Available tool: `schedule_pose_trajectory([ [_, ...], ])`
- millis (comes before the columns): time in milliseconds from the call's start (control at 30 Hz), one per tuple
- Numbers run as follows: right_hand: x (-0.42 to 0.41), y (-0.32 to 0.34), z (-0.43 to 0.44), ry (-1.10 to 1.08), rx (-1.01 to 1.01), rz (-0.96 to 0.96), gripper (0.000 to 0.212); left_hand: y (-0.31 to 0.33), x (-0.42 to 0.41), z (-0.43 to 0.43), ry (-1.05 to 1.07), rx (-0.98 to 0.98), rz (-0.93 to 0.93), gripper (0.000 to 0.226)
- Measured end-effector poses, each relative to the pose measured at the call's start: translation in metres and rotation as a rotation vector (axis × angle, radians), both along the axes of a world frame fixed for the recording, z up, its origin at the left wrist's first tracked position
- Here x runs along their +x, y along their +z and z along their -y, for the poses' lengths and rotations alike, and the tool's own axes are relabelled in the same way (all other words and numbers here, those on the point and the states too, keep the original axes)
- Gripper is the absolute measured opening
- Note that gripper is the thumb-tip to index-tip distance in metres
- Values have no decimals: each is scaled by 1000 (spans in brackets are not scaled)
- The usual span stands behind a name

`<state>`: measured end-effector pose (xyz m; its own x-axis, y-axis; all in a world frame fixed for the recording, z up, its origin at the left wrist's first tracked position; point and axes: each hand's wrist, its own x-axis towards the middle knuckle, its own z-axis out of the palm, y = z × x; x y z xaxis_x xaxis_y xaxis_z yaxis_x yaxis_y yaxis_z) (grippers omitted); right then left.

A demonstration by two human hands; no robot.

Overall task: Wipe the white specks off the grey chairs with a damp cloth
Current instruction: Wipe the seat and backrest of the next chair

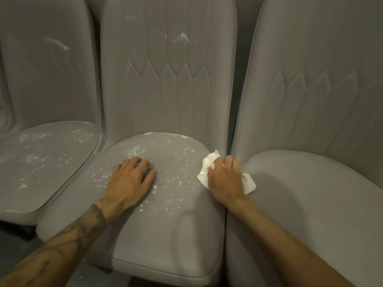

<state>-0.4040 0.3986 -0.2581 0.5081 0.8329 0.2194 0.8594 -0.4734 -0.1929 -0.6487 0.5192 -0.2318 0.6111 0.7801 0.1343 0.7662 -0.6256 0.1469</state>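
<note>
Gripping a crumpled white cloth [204, 172], the right hand [226, 179] presses it on the right edge of the middle grey upholstered chair [165, 235], beside the right grey chair [310, 193]. The left hand [129, 179] rests flat on that seat, fingers relaxed and holding nothing, among scattered white specks [176, 181]. More specks dot the left grey chair [41, 162].

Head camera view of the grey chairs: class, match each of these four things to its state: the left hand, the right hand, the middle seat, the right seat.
Column A
1. left hand
2. right hand
3. middle seat
4. right seat

Column B
a. no specks visible
b. grips the white cloth
c. rests on a seat, holding nothing
d. dotted with white specks

Pairs: 1-c, 2-b, 3-d, 4-a
</note>
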Motion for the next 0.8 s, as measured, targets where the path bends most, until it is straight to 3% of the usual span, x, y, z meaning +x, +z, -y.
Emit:
schedule_pose_trajectory([
  [100, -26, -6, 0, 22, 5, 82, 30, -2, -24, -27, -20, 11, -8, 59],
  [233, -26, -6, 9, 96, 55, -4, 32, -1, -49, -67, -52, 8, 5, 61],
  [367, -24, -1, -19, -222, -68, 120, 37, -4, -71, -107, -100, -2, -3, 60],
  [433, -44, 0, -31, -268, -96, 178, 36, -7, -81, -124, -133, -2, 10, 60],
  [533, -82, -11, -34, -146, -95, 208, 32, -13, -90, -141, -196, -6, 54, 56],
  [600, -85, -10, -31, -128, -72, 110, 31, -17, -92, -146, -216, -22, 116, 54],
  [733, -69, 2, -41, -425, -95, -5, 33, -27, -97, -150, -235, -40, 184, 51],
  [800, -72, 4, -60, -528, -161, 33, 33, -31, -98, -152, -239, -13, 210, 45],
])
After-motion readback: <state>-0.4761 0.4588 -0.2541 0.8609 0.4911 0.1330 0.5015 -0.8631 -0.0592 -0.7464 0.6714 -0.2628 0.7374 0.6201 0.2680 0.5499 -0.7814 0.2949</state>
